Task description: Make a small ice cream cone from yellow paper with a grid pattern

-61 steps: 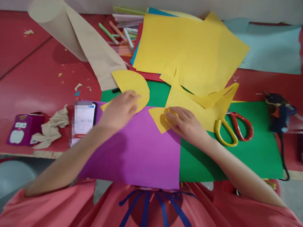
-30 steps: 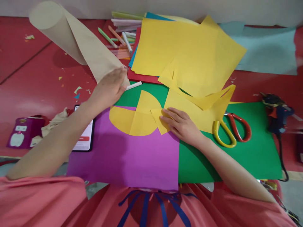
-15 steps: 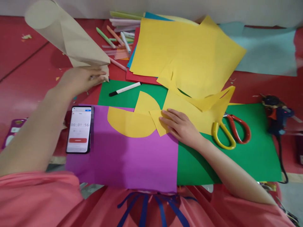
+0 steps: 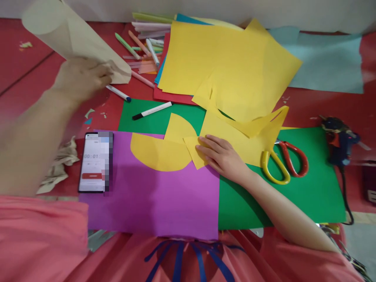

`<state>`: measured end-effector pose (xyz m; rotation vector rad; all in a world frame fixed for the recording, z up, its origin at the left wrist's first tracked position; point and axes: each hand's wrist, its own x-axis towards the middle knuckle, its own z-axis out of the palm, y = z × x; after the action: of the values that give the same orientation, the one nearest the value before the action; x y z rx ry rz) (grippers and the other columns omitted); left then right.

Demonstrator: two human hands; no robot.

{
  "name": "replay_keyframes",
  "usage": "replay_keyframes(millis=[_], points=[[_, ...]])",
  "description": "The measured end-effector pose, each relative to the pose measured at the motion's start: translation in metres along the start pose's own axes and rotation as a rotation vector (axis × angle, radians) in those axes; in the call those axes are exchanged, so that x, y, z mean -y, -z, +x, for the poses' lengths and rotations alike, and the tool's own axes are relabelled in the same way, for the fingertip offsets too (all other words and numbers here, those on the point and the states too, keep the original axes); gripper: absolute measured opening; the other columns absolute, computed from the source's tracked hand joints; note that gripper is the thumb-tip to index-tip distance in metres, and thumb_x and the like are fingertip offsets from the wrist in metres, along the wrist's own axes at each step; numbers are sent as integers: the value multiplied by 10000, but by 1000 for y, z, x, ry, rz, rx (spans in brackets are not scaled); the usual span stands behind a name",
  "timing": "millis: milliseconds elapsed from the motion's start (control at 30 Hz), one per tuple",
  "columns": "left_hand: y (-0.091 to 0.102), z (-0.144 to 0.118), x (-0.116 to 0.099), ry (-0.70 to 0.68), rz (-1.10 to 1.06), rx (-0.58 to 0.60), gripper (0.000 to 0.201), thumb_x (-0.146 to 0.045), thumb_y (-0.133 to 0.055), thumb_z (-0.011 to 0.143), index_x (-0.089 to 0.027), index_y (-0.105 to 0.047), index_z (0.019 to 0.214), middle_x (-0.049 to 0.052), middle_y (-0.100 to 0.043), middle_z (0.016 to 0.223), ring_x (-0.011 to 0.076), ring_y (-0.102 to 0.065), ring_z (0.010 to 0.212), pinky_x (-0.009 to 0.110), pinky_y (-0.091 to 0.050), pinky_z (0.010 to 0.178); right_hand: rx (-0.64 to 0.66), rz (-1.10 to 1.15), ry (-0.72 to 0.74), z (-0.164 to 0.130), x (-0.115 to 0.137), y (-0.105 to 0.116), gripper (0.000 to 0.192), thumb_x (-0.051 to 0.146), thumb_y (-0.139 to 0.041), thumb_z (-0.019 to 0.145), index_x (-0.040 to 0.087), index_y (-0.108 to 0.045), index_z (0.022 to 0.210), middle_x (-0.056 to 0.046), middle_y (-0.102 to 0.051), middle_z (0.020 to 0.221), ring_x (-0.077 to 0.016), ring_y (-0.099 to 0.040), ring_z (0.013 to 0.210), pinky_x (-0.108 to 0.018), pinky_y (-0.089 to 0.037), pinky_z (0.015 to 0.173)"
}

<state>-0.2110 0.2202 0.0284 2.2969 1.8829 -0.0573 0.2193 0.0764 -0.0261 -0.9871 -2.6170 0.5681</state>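
There are two hands: one left hand (image 4: 84, 78) and one right hand (image 4: 221, 154). Tools number two: one pair of scissors (image 4: 284, 153) and one glue gun (image 4: 339, 143). There is one smartphone (image 4: 92, 162). Papers include one kraft paper roll (image 4: 85, 43), one purple sheet (image 4: 164, 199) and at least one green sheet (image 4: 282, 203). At least two yellow cutouts show, one half-round cutout (image 4: 160, 152) and one rounded wedge (image 4: 179, 127). Two loose markers lie out, one black-capped marker (image 4: 153, 110) and one blue-capped marker (image 4: 118, 93). The yellow sheets (image 4: 223, 58) overlap too much for an exact count.
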Motion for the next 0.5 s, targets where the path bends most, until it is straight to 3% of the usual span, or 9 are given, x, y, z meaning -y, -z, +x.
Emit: replay_keyframes(millis=[133, 233, 367, 500], points=[[-4, -10, 8, -63, 212, -13, 466, -453, -270, 960, -179, -493, 1263, -20, -468, 1388, 226, -285, 1372, 516, -159, 1198, 7, 15, -8, -1, 0, 0, 379, 217, -436, 966, 173, -584, 1312, -88, -541, 1432, -275, -416, 1379, -464, -411, 1091], [-7, -17, 5, -117, 329, 17, 428, -424, -306, 938, -192, -489, 1248, -12, -462, 1372, 214, -326, 1352, 471, -202, 1186, 9, 23, -8, -1, 0, 0, 382, 216, -435, 967, 181, -576, 1321, -85, -531, 1441, -276, -408, 1384, -476, -409, 1090], [-7, -22, -7, -105, 277, 58, 354, -410, -293, 976, -196, -561, 1063, -12, -565, 1188, 168, -415, 1258, 403, -214, 1173, 6, 32, -6, -1, 0, 0, 387, 213, -431, 967, 180, -572, 1326, -85, -528, 1444, -275, -406, 1385, -477, -409, 1091], [-5, -26, -26, -84, 222, 18, 442, -461, -288, 994, -140, -590, 1024, -2, -599, 1149, 201, -431, 1252, 486, -204, 1146, -10, 37, 14, -2, -1, -1, 381, 214, -426, 970, 169, -576, 1317, -74, -537, 1436, -276, -411, 1381, -471, -409, 1094]])
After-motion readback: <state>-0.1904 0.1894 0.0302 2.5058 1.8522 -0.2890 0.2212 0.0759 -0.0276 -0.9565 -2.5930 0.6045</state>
